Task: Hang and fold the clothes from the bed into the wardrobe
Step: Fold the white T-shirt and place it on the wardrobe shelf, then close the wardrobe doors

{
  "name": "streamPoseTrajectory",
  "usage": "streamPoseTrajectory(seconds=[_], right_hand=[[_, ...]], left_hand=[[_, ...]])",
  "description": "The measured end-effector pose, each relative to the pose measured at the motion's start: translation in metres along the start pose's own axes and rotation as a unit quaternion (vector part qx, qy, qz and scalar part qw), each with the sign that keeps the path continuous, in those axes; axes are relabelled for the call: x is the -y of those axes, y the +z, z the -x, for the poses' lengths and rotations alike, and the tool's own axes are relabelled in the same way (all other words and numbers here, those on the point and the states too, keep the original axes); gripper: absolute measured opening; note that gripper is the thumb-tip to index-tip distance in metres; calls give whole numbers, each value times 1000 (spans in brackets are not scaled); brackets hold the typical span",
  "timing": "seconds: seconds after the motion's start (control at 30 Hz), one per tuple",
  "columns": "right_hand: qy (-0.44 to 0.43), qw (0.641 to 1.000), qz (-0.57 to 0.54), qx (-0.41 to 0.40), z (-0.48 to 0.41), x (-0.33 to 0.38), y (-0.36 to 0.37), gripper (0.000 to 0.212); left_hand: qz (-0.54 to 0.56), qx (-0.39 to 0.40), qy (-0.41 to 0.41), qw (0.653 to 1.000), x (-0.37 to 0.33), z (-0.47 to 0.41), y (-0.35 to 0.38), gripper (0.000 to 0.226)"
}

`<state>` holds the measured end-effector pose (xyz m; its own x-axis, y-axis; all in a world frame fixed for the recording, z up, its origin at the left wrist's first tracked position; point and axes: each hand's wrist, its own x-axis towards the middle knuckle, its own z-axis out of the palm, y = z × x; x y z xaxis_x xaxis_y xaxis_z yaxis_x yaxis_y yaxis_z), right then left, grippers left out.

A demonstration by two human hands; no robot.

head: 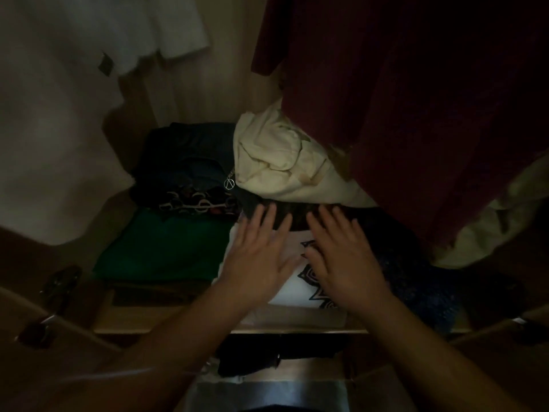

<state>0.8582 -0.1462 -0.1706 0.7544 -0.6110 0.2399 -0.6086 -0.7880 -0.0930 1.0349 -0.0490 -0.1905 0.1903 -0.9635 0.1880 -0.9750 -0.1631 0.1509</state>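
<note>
Both hands lay flat with fingers spread on a folded white T-shirt (292, 292) at the near edge of the wardrobe shelf (166, 322) — the left hand (261, 260) and right hand (344, 263) side by side, pressing it down. It seemed well along: a folded green top (166, 251) sat just left, a dark pile (184, 162) and a cream bundle (273, 156) farther back, and a maroon garment (416, 114) and a white one (148, 25) hung above. The bed was out of sight — what remained there I couldn't tell.
</note>
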Motion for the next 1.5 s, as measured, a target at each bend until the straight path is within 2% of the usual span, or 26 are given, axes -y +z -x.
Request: streamPoseTrajectory(seconds=[0.07,0.13,0.27,0.4,0.53,0.63,0.73,0.87,0.97,1.2,1.27,1.5], right_hand=[[26,994,11,104,7,-3,29,70],[42,991,-5,126,9,-9,47,76],[55,991,-18,120,3,-14,56,78],[62,989,-30,132,3,-12,51,80],[68,983,-107,134,3,-12,33,75],[69,979,-166,96,13,-14,9,61],[86,985,-148,39,40,-19,-21,58],[109,991,-72,-16,111,-21,-56,62],[117,990,-64,-38,193,-19,-75,63],[177,982,-62,-36,409,-24,-103,66],[212,969,-105,-65,465,-21,-113,64],[291,930,-174,-144,596,-38,-136,42]], left_hand=[[-34,51,-26,998,0,12,26,75],[-20,47,-52,997,0,14,35,75],[-3,10,-49,999,2,9,41,74],[-13,47,-56,997,2,8,38,77],[-12,69,-30,997,1,6,24,73],[22,83,-22,996,-4,4,0,71],[7,46,-29,998,-22,11,-27,68],[26,5,-13,1000,-82,56,-40,67],[52,-7,9,999,-147,112,-28,67],[41,78,82,993,-301,224,2,69],[48,96,107,988,-336,244,5,69],[69,133,159,976,-427,273,6,66]])
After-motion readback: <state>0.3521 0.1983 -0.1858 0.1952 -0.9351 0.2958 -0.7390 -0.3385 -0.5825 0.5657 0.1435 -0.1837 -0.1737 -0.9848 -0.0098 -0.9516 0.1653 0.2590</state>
